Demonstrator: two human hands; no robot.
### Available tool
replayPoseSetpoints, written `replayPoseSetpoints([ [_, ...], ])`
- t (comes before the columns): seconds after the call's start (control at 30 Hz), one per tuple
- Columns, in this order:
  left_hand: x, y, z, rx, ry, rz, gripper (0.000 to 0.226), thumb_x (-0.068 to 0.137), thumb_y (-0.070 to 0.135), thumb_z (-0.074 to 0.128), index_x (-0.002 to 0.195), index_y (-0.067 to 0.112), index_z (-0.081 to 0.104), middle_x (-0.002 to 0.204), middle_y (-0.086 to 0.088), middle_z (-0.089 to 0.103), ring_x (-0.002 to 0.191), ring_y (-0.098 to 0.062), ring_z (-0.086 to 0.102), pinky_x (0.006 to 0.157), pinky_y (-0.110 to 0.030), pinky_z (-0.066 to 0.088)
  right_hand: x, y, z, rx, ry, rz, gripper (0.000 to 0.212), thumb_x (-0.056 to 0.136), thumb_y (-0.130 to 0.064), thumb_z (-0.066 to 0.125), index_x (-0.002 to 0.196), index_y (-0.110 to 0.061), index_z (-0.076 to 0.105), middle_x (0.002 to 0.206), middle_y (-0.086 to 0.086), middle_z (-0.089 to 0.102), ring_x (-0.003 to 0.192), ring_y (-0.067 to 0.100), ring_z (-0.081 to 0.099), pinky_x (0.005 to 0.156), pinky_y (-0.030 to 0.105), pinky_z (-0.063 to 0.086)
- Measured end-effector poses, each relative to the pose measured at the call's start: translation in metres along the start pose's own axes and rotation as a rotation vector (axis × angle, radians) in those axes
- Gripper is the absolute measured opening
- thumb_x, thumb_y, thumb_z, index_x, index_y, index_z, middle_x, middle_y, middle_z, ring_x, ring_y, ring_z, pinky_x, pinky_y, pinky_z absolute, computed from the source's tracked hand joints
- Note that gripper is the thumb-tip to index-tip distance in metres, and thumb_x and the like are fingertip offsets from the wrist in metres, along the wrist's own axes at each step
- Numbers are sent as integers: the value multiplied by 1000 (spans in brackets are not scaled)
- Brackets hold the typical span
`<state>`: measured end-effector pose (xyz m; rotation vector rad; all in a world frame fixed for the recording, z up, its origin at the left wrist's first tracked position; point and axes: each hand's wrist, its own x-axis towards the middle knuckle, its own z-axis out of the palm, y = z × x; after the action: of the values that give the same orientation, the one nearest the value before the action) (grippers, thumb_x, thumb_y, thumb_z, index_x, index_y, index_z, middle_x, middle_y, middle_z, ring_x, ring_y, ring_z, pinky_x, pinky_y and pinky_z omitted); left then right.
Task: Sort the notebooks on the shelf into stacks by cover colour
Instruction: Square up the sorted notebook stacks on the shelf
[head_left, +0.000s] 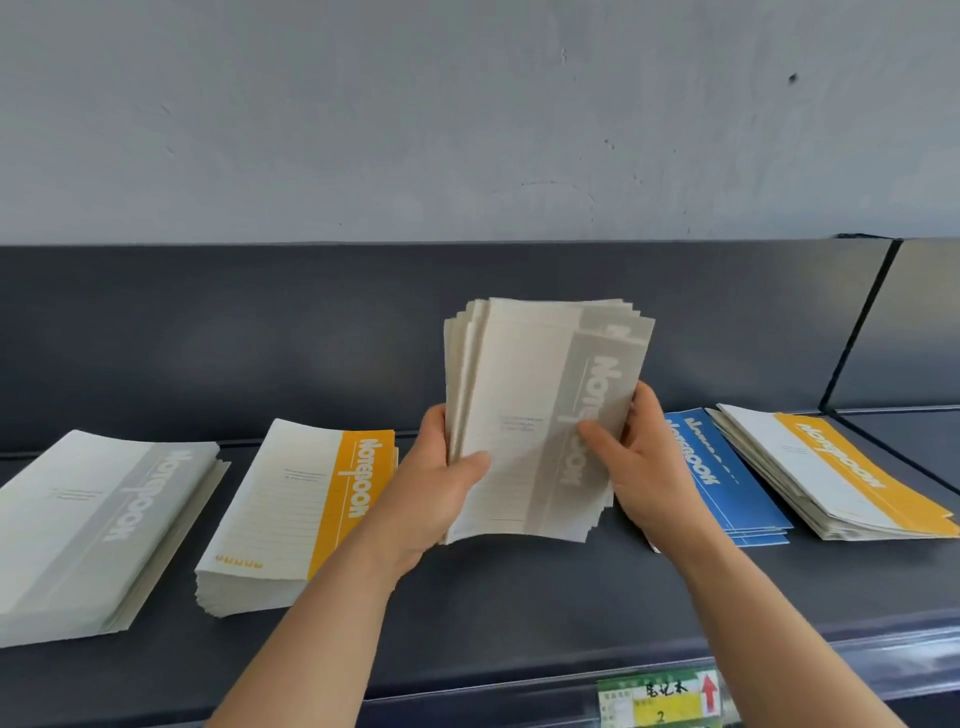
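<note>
Fingers (467, 462) of left hand (431, 488) and right hand (649, 467) pinch, between yellow stack (296, 509) leftward and blue stack (727, 488) rightward, a fanned upright grey bundle (524, 395).

Pale grey wall (467, 104) above, scuffed, few dark specks. Dark grey shelf (519, 597) below, matching back panel (260, 322) upright behind it. Black divider (857, 332) slants at right, lighter panel (930, 312) beyond. Green-yellow price label (660, 701) with red arrow on front rail (810, 654). Light soft, even.
</note>
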<state>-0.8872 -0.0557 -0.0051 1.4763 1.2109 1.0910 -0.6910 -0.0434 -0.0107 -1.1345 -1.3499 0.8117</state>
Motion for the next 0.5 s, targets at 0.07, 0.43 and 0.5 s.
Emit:
replayPoseSetpoints([
  [0.07,-3,-7,3,26,-36,-55,46,95,13,49,131,35,30,125,13,54,115,-11,50,97,-31,40,-7,10,4,-53,-27,30,26,91,-21,56,108,-38,46,107,-17,62,102,7,60,84,35,52],
  [0.43,18,67,14,-152,336,175,43,88,47,56,70,19,28,56,12,40,50,-8,41,46,-14,32,27,-66,10,256,161,201,46,77,-56,60,98,-16,66,93,4,70,86,20,67,81,38,52],
  [0.5,28,68,19,-160,388,132,24,89,37,57,80,17,47,68,8,45,61,-9,44,52,-19,33,31,-70,17,191,174,227,39,80,-47,63,88,-9,64,80,5,65,74,19,63,73,35,51],
])
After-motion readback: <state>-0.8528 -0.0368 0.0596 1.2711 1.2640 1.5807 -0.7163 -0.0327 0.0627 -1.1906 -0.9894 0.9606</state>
